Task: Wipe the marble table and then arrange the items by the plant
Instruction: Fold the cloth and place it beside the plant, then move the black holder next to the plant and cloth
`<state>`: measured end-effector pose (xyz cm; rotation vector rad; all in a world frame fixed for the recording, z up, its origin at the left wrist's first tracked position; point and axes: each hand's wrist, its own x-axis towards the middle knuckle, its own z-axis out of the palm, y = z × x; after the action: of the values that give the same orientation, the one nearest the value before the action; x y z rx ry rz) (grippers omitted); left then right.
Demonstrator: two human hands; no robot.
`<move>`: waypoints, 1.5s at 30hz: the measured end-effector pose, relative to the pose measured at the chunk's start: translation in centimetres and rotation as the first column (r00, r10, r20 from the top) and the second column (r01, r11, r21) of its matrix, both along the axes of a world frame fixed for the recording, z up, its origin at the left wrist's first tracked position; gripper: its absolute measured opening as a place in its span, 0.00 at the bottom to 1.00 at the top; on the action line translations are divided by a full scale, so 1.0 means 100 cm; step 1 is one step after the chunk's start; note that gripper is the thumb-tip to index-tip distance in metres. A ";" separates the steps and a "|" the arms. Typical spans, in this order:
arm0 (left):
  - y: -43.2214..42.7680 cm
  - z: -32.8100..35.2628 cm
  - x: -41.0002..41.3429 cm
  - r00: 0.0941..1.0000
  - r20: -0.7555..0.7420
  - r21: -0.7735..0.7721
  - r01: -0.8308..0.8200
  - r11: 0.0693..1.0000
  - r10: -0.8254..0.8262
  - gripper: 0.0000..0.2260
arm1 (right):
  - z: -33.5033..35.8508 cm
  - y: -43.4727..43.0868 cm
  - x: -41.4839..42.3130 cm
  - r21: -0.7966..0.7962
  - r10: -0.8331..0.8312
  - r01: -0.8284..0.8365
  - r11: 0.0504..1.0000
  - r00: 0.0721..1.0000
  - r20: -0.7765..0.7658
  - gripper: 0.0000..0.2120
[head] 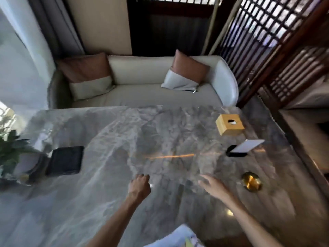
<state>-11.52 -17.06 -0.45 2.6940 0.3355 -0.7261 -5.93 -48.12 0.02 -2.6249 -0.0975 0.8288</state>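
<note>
- As I look down from the head view, the marble table (106, 202) fills most of the picture, with a pale sofa (142, 97) behind its far edge.
- The plant (8, 148) stands at the left edge of the tabletop. A flat black square thing (65, 160) lies just beside it.
- The other items are well apart from the plant, along the right edge. A gold box (229, 124) sits near the far right corner. A white card (248, 146) leans in a black stand (236, 154) a bit nearer. A round gold dish (251, 182) is nearest to the person.
- A thin orange line (170, 156) shows in the middle of the tabletop. I cannot tell if it is a stick or just light.
- The left hand (139, 185) is over the middle of the tabletop with its fingers curled into a fist. I see nothing in it.
- The right hand (214, 187) is blurry, with its fingers spread flat and holding nothing. It is near the gold dish but not touching it.
- Something pale and soft (178, 236) shows at the near edge. It may be a cloth, but I cannot be sure.
- I think the job now is to fetch the right-side items.
- To do it well, pick each one up and do not slide it on the marble.
- Hold the stand from below so the card does not fall out.
- Set them close by the black square, not touching the leaves.
</note>
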 end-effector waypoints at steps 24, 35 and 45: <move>-0.345 -0.064 0.275 0.990 -0.136 -0.386 -0.027 0.922 -0.028 0.15 | 0.044 -0.235 0.181 0.278 -0.564 0.960 -0.038 0.209 -0.799 0.51; -0.417 -0.077 0.348 0.964 -0.266 -0.342 -0.096 0.935 0.001 0.20 | 0.025 -0.232 0.214 0.183 -0.501 0.958 -0.219 0.050 -0.864 0.25; -0.422 -0.093 0.354 0.937 -0.295 -0.292 0.099 0.951 -0.188 0.17 | 0.023 -0.231 0.226 0.158 -0.412 0.946 -0.284 0.028 -0.911 0.10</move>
<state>23.93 -59.24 -9.72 2.3548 0.1000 -1.1675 16.71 -71.22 2.32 -0.7513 1.0722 0.6016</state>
